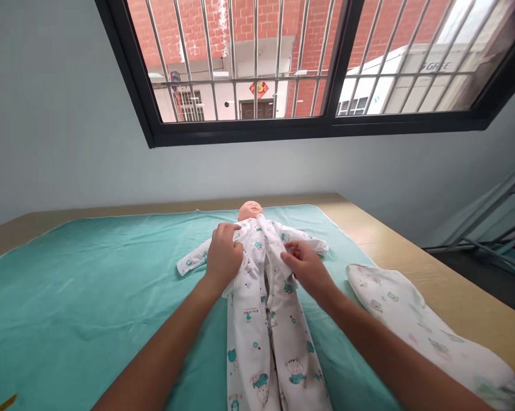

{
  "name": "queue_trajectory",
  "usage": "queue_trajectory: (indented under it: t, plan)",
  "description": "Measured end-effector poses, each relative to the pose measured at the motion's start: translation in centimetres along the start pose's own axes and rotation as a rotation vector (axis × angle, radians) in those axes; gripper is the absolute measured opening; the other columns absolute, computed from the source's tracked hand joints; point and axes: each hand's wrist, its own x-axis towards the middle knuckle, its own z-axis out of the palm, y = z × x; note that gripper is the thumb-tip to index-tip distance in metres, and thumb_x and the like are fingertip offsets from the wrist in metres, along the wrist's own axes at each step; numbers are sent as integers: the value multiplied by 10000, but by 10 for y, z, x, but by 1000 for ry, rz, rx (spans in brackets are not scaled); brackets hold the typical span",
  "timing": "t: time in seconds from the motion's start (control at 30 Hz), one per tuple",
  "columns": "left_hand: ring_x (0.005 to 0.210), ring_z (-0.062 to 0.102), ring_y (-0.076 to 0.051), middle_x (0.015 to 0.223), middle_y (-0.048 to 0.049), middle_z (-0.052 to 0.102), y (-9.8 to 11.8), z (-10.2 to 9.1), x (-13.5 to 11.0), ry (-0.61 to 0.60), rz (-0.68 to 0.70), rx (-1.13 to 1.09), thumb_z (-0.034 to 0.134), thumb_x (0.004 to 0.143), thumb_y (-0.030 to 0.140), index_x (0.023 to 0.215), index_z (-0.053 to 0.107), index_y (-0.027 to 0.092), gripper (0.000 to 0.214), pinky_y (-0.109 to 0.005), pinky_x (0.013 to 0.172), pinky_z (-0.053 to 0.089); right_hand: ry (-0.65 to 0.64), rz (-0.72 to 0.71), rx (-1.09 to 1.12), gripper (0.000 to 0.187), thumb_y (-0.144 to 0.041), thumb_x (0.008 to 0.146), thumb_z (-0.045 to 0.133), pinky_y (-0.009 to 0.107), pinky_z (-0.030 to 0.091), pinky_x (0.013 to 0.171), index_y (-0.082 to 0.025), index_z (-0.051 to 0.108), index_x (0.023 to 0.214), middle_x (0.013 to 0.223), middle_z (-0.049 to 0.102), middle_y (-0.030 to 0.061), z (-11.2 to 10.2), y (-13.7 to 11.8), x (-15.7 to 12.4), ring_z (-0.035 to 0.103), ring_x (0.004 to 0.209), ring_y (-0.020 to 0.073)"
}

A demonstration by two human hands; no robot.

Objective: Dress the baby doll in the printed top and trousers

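Nearest, legs of a soft printed cotton romper [249, 319], long axis running straight away across the teal sheet [90, 285]. At its chest, both hands about equally near: left hand [223, 256] curled, gripping its fabric; right hand [305, 267] pinching the front flap. Beyond, smooth doll head [249, 210], then wooden desk [394, 240] edge.

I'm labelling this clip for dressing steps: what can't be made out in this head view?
1) Fasteners of the romper, head view: too small, and partly under the right hand pinching the flap; snaps or zip, cannot tell.
2) Grip of the left hand: its own back hides the fingertips on the chest.
3) Feet of the romper: cut off by the bottom edge.
4) The second garment: cut off at the lower right corner; type unclear.
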Motion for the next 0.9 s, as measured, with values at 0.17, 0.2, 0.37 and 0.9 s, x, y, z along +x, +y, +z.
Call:
queue_trajectory:
  t: [0.17,0.2,0.37,0.9]
  plan:
    - [892,649,-242,974,-78,687,31,21,24,-194,12,43,488,928,331,1140,582,217,258,-348,747,493,99,-168,20,256,-426,837,605,269,432,594,-197,591,951,738,545,-19,12,25,-26,493,655,144]
    - [850,657,-240,962,-82,693,37,27,32,-257,-31,74,498,927,419,1163,571,212,322,-336,707,488,96,-204,2,220,-409,845,598,268,422,601,-198,596,908,737,549,-17,12,25,-28,484,658,143]
    - [969,650,-258,1247,-140,630,55,56,74,-408,-101,337,561,860,438,1078,590,189,331,-333,762,480,58,-266,23,185,-368,878,561,252,388,569,-204,576,794,717,539,-21,7,24,-31,456,629,130]
    - [965,651,-198,1084,-64,717,74,122,90,-665,3,319,461,880,228,1165,649,207,342,-270,786,480,217,29,441,185,-285,726,486,252,346,420,-240,357,600,485,361,-78,-18,37,-13,470,413,124]
